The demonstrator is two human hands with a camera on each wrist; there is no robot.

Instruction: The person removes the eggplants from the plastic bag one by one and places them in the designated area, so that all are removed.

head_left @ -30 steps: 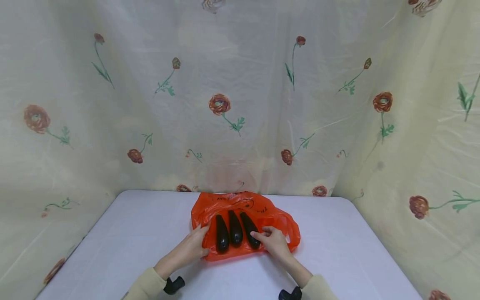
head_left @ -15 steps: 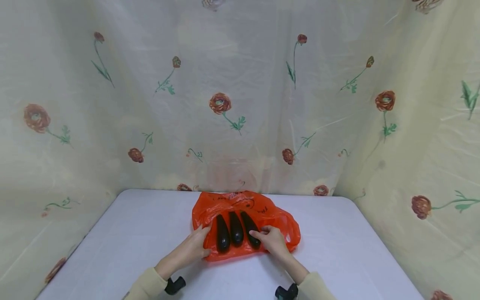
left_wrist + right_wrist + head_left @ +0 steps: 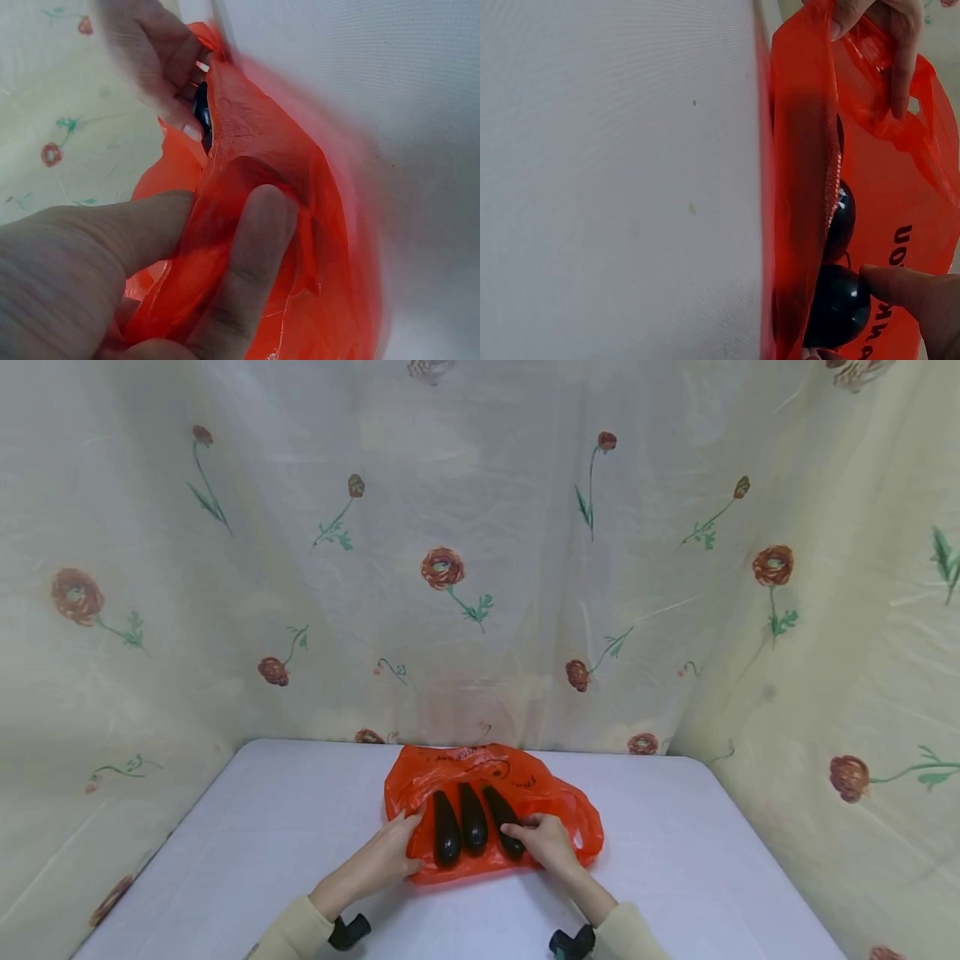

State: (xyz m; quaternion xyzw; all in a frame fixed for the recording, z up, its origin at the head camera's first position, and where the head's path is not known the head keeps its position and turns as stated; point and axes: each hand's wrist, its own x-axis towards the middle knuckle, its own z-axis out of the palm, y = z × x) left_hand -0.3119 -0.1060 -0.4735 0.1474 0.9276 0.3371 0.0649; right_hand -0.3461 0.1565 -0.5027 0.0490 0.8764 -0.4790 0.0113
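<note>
An orange-red plastic bag [image 3: 558, 797] with dark lettering lies spread on the table. On it rest three glossy dark eggplants side by side: the left eggplant [image 3: 447, 839], the middle eggplant [image 3: 473, 818] and the right eggplant [image 3: 498, 806]. My left hand [image 3: 381, 857] pinches the bag's left edge; the left wrist view shows film between thumb and fingers. My right hand [image 3: 551, 845] holds the right eggplant near its thick end, thumb on its near side. In the right wrist view the thumb presses that eggplant's round end [image 3: 840, 306], and the other fingers are mostly hidden.
The table [image 3: 300, 810] has a white cover. Behind and beside it hangs a pale curtain [image 3: 510, 527] printed with red flowers. Beyond my right hand, the bag's right part has a handle opening [image 3: 577, 840]. Dark wrist camera mounts [image 3: 349, 932] sit under both wrists.
Both hands keep their holds on the bag and the right eggplant. My right wrist has turned slightly, and the whole view has shifted a little.
</note>
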